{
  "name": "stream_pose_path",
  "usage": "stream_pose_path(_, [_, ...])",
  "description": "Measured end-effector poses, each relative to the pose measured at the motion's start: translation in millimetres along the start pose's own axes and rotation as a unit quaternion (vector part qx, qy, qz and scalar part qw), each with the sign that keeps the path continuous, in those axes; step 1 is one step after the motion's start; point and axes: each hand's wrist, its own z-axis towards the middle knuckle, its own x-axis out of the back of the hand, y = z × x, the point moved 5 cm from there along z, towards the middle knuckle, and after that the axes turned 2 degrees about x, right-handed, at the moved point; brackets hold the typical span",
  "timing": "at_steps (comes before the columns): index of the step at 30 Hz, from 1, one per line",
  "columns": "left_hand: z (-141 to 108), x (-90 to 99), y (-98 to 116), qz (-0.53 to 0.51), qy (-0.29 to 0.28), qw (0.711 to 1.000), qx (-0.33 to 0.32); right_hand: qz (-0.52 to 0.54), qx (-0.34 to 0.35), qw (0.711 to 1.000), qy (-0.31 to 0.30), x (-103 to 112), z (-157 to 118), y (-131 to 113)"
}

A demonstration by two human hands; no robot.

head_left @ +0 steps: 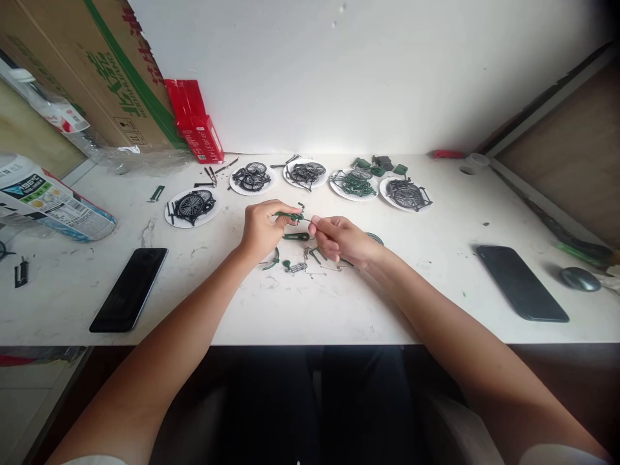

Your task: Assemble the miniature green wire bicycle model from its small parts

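Forearms enter from the lower edge and converge on a white table. Far left of the left hand stand a jug and, beyond it, a cardboard box; a small black part lies in front of the jug. Nearer that hand, to its left, are a green strip, a phone lying flat, a first plate of black wheel parts and, farther back, a red box. Beyond the left hand sits a second plate, similarly filled. Left hand: thumb and fingers together, clamped on a green piece. Just below both hands, loose parts, green and grey, are scattered on the table; a third plate, with dark parts, lies beyond. Right hand: fingertips closed on a thin rod, which reaches left to the green piece between the hands. Beyond the right hand are a fourth plate of green parts and, farther right, a fifth plate of dark ones. Well right of that hand lie a dark slab and a mouse.
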Motion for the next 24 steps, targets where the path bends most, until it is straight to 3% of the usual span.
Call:
stream_pose_path(6, [1, -1.6, 4, -0.001, -0.021, 1.0, -0.019, 0.066, -0.044, 0.997, -0.016, 7, 3, 1])
stream_pose_path(10, [0, -6.8, -3, -0.029, -0.004, 0.999, 0.027, 0.05, -0.03, 0.997, 0.045, 1, 4, -1])
stream_pose_path(14, [0, -9.4, -10, -0.045, 0.005, 0.997, 0.064, -0.052, 0.018, 0.992, 0.11, -3, 1, -6])
stream_pose_path(17, [1, -8.0, -10, -0.048, 0.004, 0.997, 0.065, -0.194, 0.094, 0.965, 0.147, 1, -2, -15])
stream_pose_path(20, [1, -7.2, -8, -0.063, 0.005, 0.996, 0.07, -0.332, 0.189, 0.911, 0.157, 4, -7, -28])
stream_pose_path(22, [1, -7.9, -7, -0.081, 0.002, 0.994, 0.078, -0.381, 0.213, 0.884, 0.167, 6, -8, -32])
stream_pose_path(24, [1, -8.4, -7, -0.098, 0.001, 0.992, 0.085, -0.398, 0.213, 0.876, 0.171, 7, -8, -33])
